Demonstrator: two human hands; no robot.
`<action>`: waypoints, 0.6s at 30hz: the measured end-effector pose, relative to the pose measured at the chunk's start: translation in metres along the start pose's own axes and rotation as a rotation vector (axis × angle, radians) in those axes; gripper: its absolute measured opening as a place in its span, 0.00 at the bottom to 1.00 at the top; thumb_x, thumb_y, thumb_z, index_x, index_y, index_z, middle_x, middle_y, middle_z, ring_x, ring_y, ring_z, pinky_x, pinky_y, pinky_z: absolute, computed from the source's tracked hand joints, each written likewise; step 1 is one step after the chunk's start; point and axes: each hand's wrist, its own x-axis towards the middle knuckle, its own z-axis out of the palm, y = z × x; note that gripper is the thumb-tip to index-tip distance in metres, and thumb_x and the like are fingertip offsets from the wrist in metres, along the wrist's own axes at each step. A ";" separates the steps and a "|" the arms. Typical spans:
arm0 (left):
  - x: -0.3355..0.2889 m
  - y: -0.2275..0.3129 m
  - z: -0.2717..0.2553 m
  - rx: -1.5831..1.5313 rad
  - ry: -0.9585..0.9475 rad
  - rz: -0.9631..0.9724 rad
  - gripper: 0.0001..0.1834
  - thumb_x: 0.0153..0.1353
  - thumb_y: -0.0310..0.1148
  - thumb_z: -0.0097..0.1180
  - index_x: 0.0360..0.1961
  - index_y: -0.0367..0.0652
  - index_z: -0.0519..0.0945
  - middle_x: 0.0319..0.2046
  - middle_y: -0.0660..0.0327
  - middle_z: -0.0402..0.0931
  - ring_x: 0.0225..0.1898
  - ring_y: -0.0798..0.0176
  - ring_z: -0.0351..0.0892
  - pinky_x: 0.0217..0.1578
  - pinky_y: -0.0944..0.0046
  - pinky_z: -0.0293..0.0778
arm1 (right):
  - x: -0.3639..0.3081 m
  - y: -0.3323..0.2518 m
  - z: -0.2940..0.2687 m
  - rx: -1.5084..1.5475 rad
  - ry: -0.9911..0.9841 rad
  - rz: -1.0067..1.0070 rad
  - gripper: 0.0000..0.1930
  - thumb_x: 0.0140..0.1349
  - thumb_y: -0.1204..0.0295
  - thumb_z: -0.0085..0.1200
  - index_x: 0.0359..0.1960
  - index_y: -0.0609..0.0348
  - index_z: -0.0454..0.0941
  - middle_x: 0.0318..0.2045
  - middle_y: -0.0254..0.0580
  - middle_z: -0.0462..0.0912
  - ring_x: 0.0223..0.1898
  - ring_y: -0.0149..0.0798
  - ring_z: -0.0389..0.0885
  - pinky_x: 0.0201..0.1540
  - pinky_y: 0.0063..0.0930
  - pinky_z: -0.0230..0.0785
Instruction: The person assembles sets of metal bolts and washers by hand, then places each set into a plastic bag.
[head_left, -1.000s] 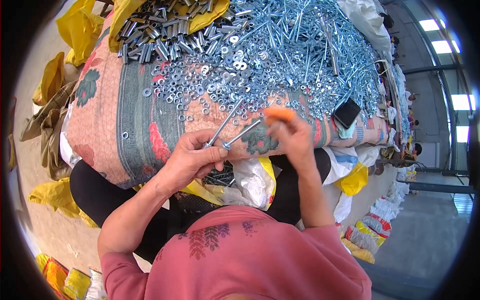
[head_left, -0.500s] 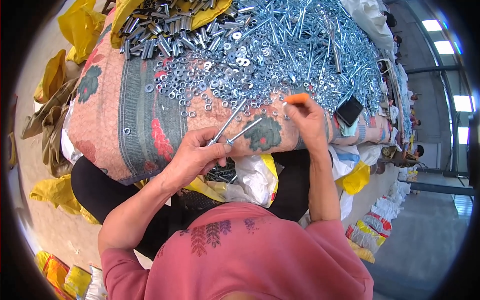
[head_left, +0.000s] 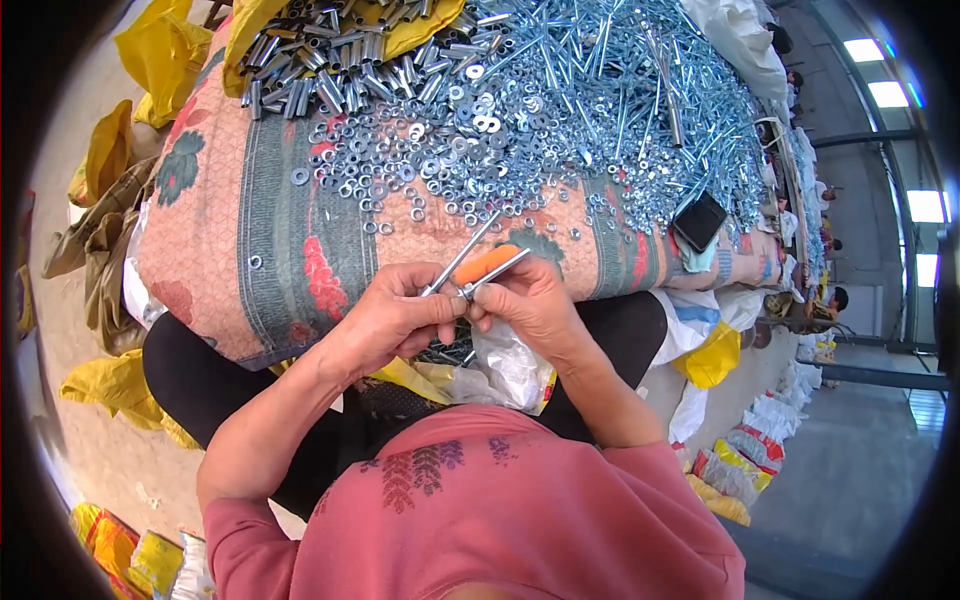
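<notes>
My left hand [head_left: 395, 315] is closed around the lower ends of two slim silvery bolts, which point up and to the right. The first bolt [head_left: 470, 248] slants up past the fingertips. Beside it, the second bolt [head_left: 507, 266] lies against my right hand [head_left: 540, 308]. That hand's thumb and fingers pinch the second bolt near its lower end, where small metal hardware partly shows. An orange finger cover [head_left: 486, 263] sits on one right finger, behind the bolt. Whatever else lies between the fingertips is hidden.
Loose washers and nuts [head_left: 450, 165] spread over the flowered padded cloth [head_left: 200, 230]. Behind them lie short metal tubes [head_left: 345, 65] and a heap of long bolts [head_left: 610, 60]. A black flat object [head_left: 699, 222] rests at the right edge. An open white bag [head_left: 510, 360] is below my hands.
My right hand has moved left and down from the near edge of the washers to the bolts, and now pinches one. My left hand stays nearly in place.
</notes>
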 end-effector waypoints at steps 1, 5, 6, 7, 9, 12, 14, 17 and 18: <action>-0.001 0.000 -0.001 0.001 0.004 -0.001 0.07 0.57 0.32 0.57 0.31 0.40 0.75 0.17 0.62 0.73 0.09 0.78 0.56 0.09 0.78 0.48 | -0.001 -0.005 0.003 0.003 -0.003 0.001 0.09 0.57 0.79 0.53 0.40 0.63 0.75 0.29 0.37 0.78 0.27 0.27 0.76 0.27 0.17 0.72; -0.005 0.006 -0.006 -0.005 0.023 0.060 0.08 0.58 0.33 0.56 0.34 0.40 0.75 0.16 0.62 0.73 0.09 0.78 0.56 0.09 0.78 0.48 | -0.009 -0.044 -0.009 -0.159 0.111 -0.169 0.10 0.55 0.80 0.52 0.40 0.66 0.75 0.29 0.44 0.79 0.27 0.32 0.79 0.26 0.22 0.74; -0.006 0.009 -0.005 -0.009 0.019 0.062 0.09 0.58 0.34 0.56 0.35 0.40 0.75 0.16 0.62 0.73 0.09 0.78 0.57 0.09 0.78 0.48 | -0.011 -0.049 -0.015 -0.149 0.103 -0.219 0.10 0.56 0.80 0.52 0.41 0.66 0.75 0.29 0.44 0.79 0.27 0.32 0.79 0.27 0.22 0.74; -0.005 0.009 -0.003 -0.010 0.014 0.061 0.09 0.58 0.34 0.56 0.35 0.40 0.75 0.16 0.62 0.73 0.09 0.78 0.57 0.09 0.78 0.48 | -0.012 -0.052 -0.018 -0.139 0.094 -0.269 0.10 0.56 0.79 0.52 0.41 0.66 0.74 0.29 0.43 0.79 0.27 0.32 0.79 0.27 0.22 0.74; -0.005 0.009 -0.001 -0.069 -0.016 0.030 0.09 0.58 0.34 0.56 0.36 0.40 0.75 0.15 0.62 0.72 0.09 0.78 0.57 0.10 0.78 0.48 | -0.011 -0.044 -0.014 -0.190 0.129 -0.218 0.10 0.56 0.79 0.53 0.41 0.66 0.75 0.29 0.42 0.79 0.27 0.31 0.79 0.28 0.22 0.74; 0.001 -0.005 0.000 0.046 0.102 0.062 0.08 0.58 0.33 0.56 0.36 0.41 0.75 0.14 0.63 0.72 0.10 0.79 0.58 0.10 0.78 0.48 | -0.006 -0.019 -0.012 -0.174 0.065 -0.140 0.12 0.56 0.76 0.56 0.41 0.65 0.75 0.30 0.39 0.79 0.29 0.28 0.77 0.30 0.20 0.71; 0.001 -0.005 0.002 0.096 0.113 0.108 0.08 0.58 0.32 0.55 0.35 0.40 0.75 0.14 0.64 0.72 0.10 0.79 0.58 0.10 0.78 0.49 | -0.006 -0.018 -0.014 -0.197 0.073 -0.120 0.13 0.56 0.76 0.57 0.43 0.66 0.74 0.31 0.38 0.80 0.29 0.26 0.76 0.31 0.18 0.70; 0.000 -0.002 0.000 0.142 0.143 0.155 0.07 0.58 0.31 0.55 0.34 0.40 0.74 0.15 0.65 0.73 0.10 0.80 0.58 0.10 0.78 0.49 | 0.000 -0.021 -0.017 -0.389 0.139 -0.156 0.12 0.57 0.74 0.55 0.43 0.65 0.75 0.32 0.38 0.80 0.29 0.28 0.77 0.29 0.18 0.69; -0.001 -0.001 0.001 0.135 0.160 0.161 0.06 0.57 0.31 0.56 0.33 0.41 0.74 0.15 0.64 0.73 0.10 0.80 0.57 0.11 0.78 0.48 | 0.001 -0.025 -0.012 -0.318 0.188 -0.223 0.14 0.58 0.73 0.55 0.44 0.65 0.74 0.33 0.38 0.80 0.29 0.27 0.77 0.30 0.18 0.70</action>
